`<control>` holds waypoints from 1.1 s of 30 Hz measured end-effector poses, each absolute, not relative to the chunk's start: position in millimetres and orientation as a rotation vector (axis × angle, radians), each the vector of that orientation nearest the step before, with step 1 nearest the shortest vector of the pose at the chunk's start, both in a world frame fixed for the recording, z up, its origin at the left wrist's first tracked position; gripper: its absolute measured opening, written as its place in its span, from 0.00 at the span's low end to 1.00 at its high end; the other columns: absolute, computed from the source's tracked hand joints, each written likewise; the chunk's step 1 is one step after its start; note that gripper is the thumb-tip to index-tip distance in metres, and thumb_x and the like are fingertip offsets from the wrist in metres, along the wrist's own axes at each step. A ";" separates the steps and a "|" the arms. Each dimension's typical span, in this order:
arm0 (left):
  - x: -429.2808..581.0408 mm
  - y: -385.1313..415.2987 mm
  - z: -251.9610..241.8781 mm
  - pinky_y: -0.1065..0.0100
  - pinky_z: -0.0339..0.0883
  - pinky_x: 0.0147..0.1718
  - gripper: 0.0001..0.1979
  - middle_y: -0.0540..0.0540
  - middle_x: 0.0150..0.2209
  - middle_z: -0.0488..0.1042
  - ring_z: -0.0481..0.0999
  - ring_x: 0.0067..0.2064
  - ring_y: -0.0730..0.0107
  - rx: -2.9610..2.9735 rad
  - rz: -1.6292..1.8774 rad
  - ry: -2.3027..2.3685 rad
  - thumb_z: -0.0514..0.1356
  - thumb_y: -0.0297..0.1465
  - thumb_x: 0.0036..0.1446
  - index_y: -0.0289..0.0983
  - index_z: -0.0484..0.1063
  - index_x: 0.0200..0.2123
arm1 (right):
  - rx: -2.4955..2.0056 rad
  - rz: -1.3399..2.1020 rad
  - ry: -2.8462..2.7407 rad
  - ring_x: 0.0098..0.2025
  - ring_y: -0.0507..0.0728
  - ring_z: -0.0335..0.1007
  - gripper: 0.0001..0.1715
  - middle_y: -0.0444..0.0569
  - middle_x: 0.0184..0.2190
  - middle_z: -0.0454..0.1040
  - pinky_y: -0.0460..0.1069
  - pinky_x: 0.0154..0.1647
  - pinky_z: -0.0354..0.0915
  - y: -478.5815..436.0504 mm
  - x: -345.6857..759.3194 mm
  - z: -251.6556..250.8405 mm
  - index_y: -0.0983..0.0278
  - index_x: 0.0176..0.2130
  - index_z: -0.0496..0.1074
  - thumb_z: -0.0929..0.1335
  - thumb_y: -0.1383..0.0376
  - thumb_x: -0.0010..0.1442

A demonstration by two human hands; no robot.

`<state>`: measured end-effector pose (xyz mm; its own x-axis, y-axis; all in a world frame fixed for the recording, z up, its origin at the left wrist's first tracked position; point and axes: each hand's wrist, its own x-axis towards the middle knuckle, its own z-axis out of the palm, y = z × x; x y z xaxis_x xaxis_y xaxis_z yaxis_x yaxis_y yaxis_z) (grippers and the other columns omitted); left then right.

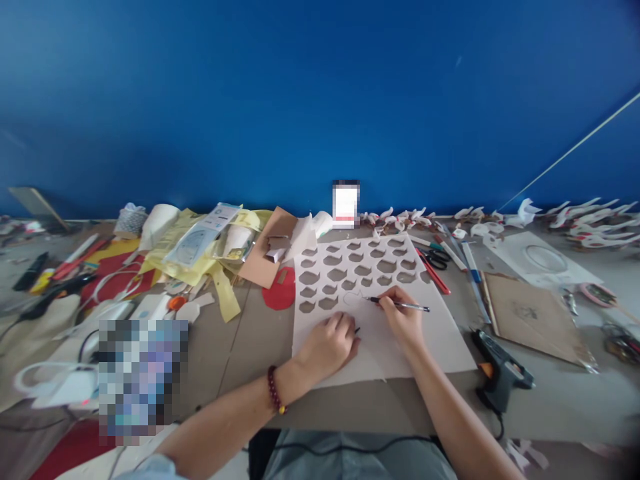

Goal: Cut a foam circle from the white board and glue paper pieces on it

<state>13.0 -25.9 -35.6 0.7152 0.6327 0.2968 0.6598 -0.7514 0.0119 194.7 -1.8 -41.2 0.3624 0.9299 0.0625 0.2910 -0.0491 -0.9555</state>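
My right hand [404, 319] grips a pen [413, 307], its tip touching a white sheet of card or foam [390, 350]. At the tip is a thin pencil-like outline [353, 298] of a fish-like or bird-like shape. Rows of similar shapes are cut out of the sheet's upper part. My left hand [327, 347] rests on the sheet below the outline, its fingers curled. A small black pen cap [357, 330] seems to stick out between its thumb and fingers; its inner part is hidden. A bracelet of dark red beads [273, 390] circles the left wrist.
Right of the sheet lie black scissors [436, 258], a red cutter or marker [436, 277], a glue gun [503, 370] and a cardboard piece [537, 320]. White bird-like figures [595, 223] stand behind. Yellow wrapping [170, 240], a red disc [280, 290] and cables crowd the left.
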 end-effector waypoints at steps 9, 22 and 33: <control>13.4 -26.4 -36.7 0.63 0.68 0.34 0.13 0.40 0.41 0.74 0.72 0.44 0.60 -2.820 -0.452 -1.070 0.53 0.32 0.61 0.30 0.69 0.45 | -1.567 0.735 -1.177 0.22 0.51 0.57 0.06 0.40 0.17 0.63 0.46 0.23 0.52 -2.1 193.9 -43.3 0.63 0.23 0.67 0.64 0.65 0.49; 12.9 -26.1 -36.1 0.64 0.68 0.34 0.14 0.40 0.39 0.74 0.72 0.43 0.59 -2.818 -0.497 -1.048 0.55 0.32 0.60 0.28 0.70 0.44 | -1.548 0.755 -1.211 0.22 0.51 0.56 0.07 0.40 0.16 0.62 0.46 0.23 0.52 -3.3 193.4 -40.7 0.63 0.21 0.65 0.64 0.65 0.49; 12.5 -26.1 -34.7 0.63 0.69 0.35 0.13 0.39 0.40 0.74 0.72 0.43 0.59 -2.844 -0.484 -1.058 0.52 0.31 0.61 0.30 0.69 0.45 | -1.546 0.781 -1.220 0.22 0.51 0.55 0.06 0.40 0.16 0.61 0.45 0.23 0.51 -4.2 192.4 -41.6 0.63 0.21 0.65 0.64 0.65 0.49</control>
